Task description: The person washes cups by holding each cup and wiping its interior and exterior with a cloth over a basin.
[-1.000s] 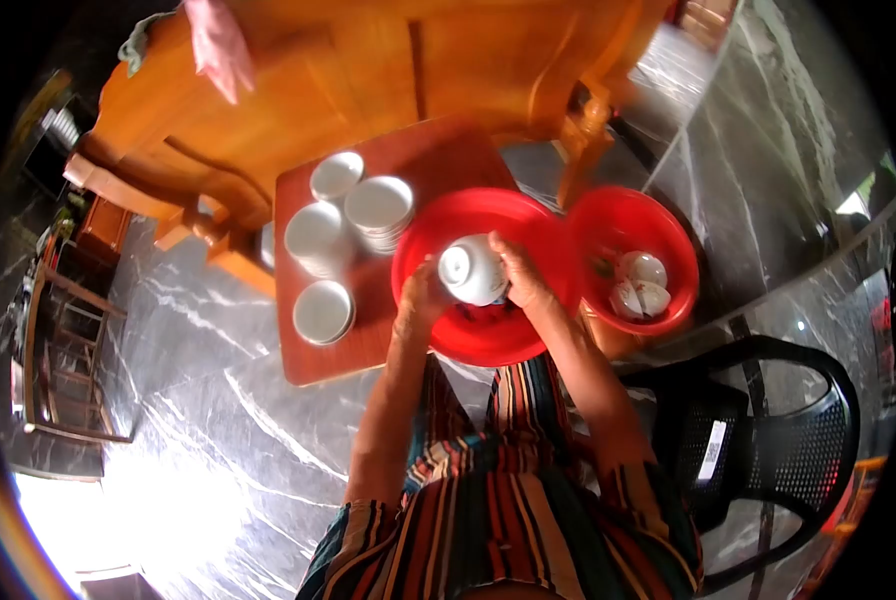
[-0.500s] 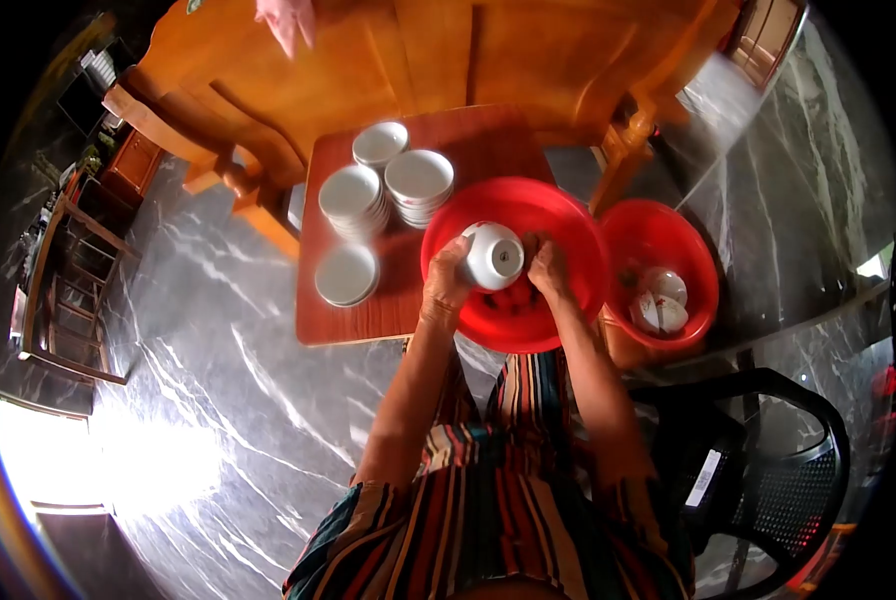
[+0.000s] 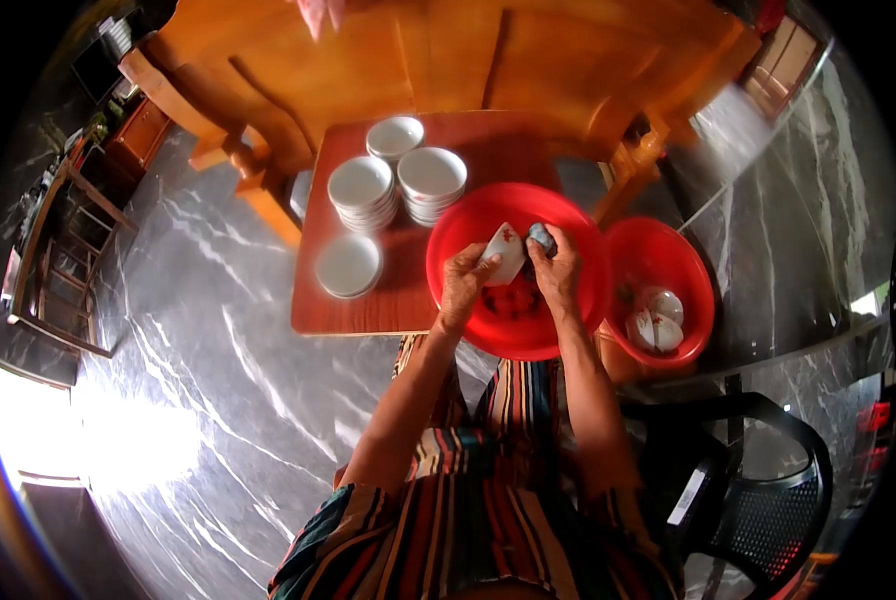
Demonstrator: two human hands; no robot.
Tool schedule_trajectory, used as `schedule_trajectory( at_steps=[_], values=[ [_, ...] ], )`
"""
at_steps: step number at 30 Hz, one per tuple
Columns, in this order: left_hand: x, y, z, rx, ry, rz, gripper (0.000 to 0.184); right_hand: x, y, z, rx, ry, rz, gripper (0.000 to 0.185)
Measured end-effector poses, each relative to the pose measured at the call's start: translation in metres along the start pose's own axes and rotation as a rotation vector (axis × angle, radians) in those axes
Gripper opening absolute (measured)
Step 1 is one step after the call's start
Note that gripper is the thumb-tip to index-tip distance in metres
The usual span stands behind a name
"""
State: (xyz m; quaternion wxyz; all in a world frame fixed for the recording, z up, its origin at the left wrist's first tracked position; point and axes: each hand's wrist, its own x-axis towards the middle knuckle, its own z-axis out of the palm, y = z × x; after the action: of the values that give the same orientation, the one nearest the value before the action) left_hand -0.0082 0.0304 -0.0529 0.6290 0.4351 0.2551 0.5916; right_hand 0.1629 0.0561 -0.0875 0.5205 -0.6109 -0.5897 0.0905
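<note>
My left hand (image 3: 464,280) grips a white bowl (image 3: 505,252) with a red pattern on its side, its wall turned toward me. Beside the bowl, my right hand (image 3: 558,268) is closed around a bunched grey-blue cloth (image 3: 541,238). Both hands are over a large red basin (image 3: 586,310), whose contents are partly hidden by them. Left of the basin, stacks of white bowls (image 3: 433,175) stand on a reddish-brown table (image 3: 318,318), with a low stack of white dishes (image 3: 349,266) nearest me.
A second red basin (image 3: 703,265) at the right contains several white bowls (image 3: 658,328). Behind the table stands a large wooden bench (image 3: 438,60). A black chair (image 3: 768,500) is at my right, and a wooden chair (image 3: 38,260) is at far left.
The bowl has turned from its base facing up to its patterned side showing. My right hand has risen beside it, and the grey-blue cloth now shows. The view has shifted slightly.
</note>
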Motion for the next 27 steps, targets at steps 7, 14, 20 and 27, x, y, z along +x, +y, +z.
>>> schedule_trajectory(
  at_steps=[7, 14, 20, 27],
  values=[
    [0.002, 0.003, -0.004, -0.038, -0.141, 0.154, 0.012, -0.004, -0.074, -0.021, 0.114, -0.055, -0.356, 0.031],
    [0.0, 0.018, 0.005, 0.056, -0.002, -0.217, 0.012, 0.0, -0.07, -0.01, -0.008, -0.101, -0.428, 0.034],
    [0.002, 0.007, -0.005, -0.047, -0.115, -0.16, 0.013, -0.002, -0.019, -0.002, 0.156, -0.067, -0.222, 0.028],
    [0.002, 0.006, -0.01, -0.16, -0.035, -0.225, 0.021, 0.0, 0.008, 0.001, 0.508, -0.09, 0.087, 0.03]
  ],
)
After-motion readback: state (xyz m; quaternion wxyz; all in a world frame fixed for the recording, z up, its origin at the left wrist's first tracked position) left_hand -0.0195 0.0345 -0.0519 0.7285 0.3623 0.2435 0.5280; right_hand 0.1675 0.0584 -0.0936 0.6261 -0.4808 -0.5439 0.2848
